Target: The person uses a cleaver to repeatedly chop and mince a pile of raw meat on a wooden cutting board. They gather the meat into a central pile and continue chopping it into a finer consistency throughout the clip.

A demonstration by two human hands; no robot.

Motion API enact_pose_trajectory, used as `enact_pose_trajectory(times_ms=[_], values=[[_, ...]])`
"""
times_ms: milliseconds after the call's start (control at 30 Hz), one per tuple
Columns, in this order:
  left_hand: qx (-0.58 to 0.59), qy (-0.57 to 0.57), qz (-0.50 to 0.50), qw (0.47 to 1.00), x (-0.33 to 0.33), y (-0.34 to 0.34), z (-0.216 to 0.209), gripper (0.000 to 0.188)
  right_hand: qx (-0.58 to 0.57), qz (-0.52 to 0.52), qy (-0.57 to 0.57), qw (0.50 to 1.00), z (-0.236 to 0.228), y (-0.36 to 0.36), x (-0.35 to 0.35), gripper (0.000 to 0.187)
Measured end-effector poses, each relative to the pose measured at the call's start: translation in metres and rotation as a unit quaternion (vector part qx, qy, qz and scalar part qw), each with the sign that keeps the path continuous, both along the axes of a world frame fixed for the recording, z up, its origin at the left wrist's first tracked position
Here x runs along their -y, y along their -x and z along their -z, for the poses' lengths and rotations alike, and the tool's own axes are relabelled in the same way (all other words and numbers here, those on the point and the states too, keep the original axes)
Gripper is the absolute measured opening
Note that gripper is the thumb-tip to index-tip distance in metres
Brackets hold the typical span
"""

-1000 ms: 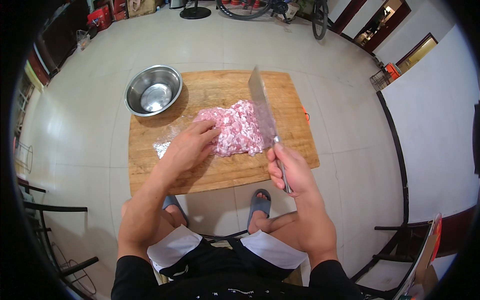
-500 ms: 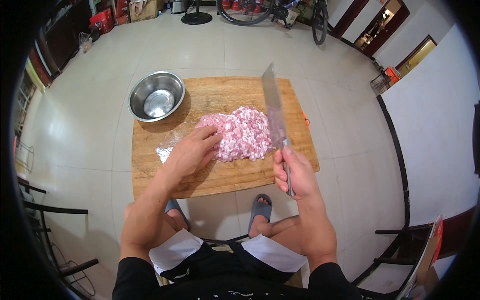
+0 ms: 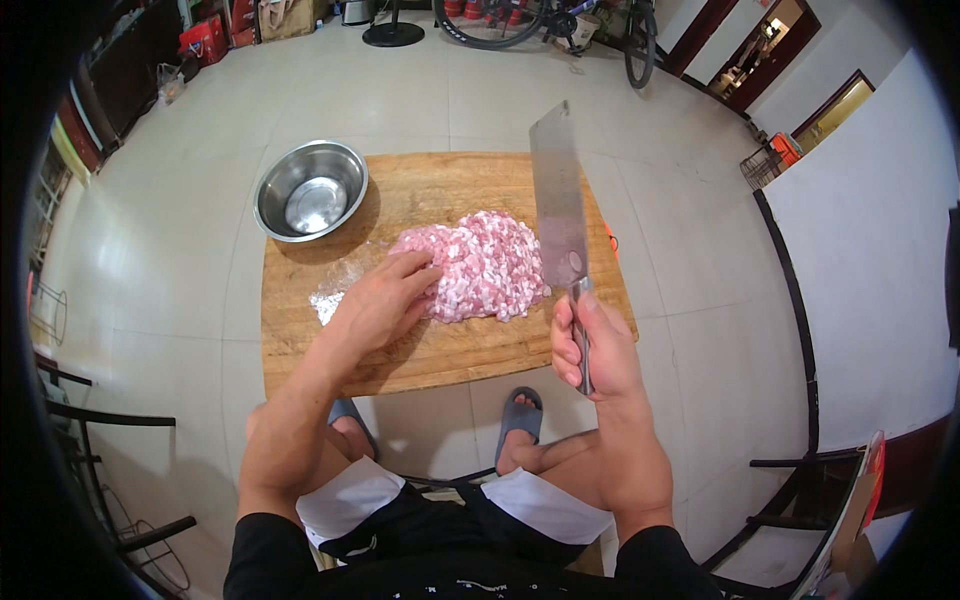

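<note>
Gripping the knife (image 3: 560, 195), my right hand (image 3: 602, 348) is right of the meat (image 3: 488, 265). My left hand (image 3: 378, 302), loosely open, is nearer, touching the meat's left end. Under the meat, longest side to side, is the board (image 3: 450, 182).

Pink meat (image 3: 488, 268) partly out of sight behind the left hand (image 3: 380, 300), bicycle (image 3: 562, 24) incomplete at the top edge

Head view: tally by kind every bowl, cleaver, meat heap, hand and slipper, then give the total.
Bowl: 1
Cleaver: 1
Meat heap: 1
Left hand and right hand: 2 hands
Slippers: 2
Total: 7
</note>
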State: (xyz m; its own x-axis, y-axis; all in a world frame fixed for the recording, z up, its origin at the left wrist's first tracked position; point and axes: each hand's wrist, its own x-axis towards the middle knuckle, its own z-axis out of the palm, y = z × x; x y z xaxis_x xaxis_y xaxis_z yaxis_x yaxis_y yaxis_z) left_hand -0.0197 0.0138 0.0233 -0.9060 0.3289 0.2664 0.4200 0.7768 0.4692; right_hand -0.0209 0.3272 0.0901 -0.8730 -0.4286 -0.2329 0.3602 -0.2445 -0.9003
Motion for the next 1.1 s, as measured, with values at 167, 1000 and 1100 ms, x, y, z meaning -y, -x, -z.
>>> enact_pose_trajectory(times_ms=[167, 1000, 1100], values=[[-0.003, 0.004, 0.002, 1.000, -0.001, 0.005, 0.005, 0.049, 0.097, -0.044, -0.097, 0.990, 0.036, 0.011, 0.012, 0.042], [-0.011, -0.008, 0.008, 1.000, -0.002, 0.004, 0.003, 0.048, -0.001, -0.005, -0.099, 0.995, 0.031, 0.005, 0.004, 0.040], [-0.030, -0.001, 0.009, 1.000, 0.002, 0.005, 0.012, 0.047, 0.122, -0.053, -0.123, 0.983, 0.036, 0.019, 0.014, 0.040]])
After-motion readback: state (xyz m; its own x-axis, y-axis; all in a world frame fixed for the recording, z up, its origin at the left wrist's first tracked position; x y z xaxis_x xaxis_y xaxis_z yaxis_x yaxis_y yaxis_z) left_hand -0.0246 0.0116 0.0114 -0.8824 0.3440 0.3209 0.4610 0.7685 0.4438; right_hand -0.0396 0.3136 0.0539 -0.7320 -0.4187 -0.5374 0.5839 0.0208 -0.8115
